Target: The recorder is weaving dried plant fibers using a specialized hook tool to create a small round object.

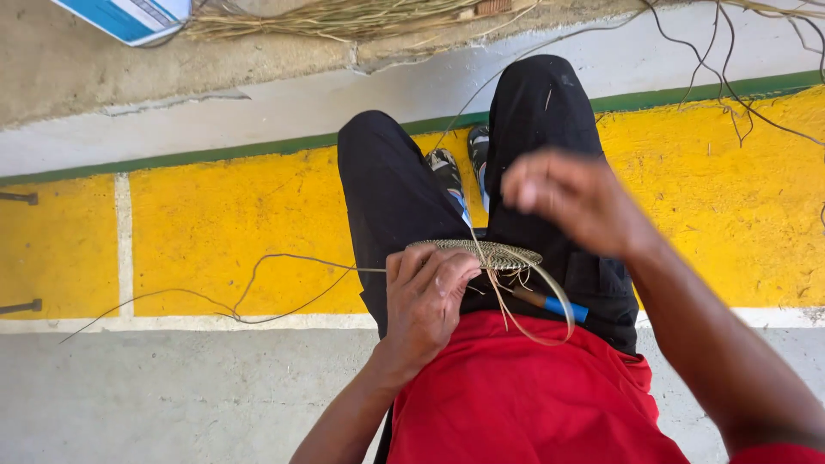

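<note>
Woven disc pinched under left hand fingers, apparently.

The flat round woven straw disc lies across the black-trousered knees, and the left hand covers its near-left rim. A pale straw strand loops off its near-right edge over a blue-handled tool, cluttering the lap there. The right hand hangs blurred above the disc's far-right side. Left of the knees, only a thin dark fibre crosses the open yellow painted floor.
</note>
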